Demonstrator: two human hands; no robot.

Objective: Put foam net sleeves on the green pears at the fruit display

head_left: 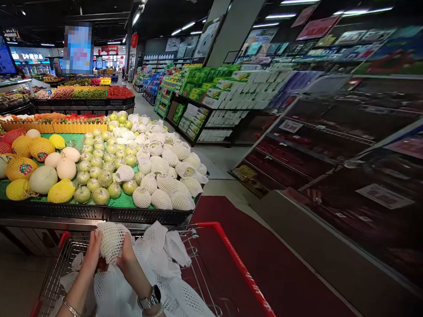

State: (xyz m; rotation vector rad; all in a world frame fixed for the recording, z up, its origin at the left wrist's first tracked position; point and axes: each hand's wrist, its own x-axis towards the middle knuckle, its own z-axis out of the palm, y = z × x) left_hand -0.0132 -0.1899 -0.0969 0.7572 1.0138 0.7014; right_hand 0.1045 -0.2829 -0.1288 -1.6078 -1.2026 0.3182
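Observation:
Between my two hands is a round fruit in a white foam net (112,242), held above a shopping cart. My left hand (94,248) grips its left side, and my right hand (127,250) presses against its right side. Both sets of fingers curl behind the net, so their tips are partly hidden. Below and to the right, loose white foam nets (162,256) pile up in the wire shopping cart (52,268). Just ahead, net-wrapped fruits (163,184) lie heaped on the display, beside rows of bare green fruits (103,178).
A black crate edge (136,215) borders the fruit stand. Melons (43,180), some in yellow nets, lie at left. The cart's red rail (244,270) runs along the right, over a dark red mat (263,248). Stacked green and white packages (219,92) and shelves (323,136) stand beyond.

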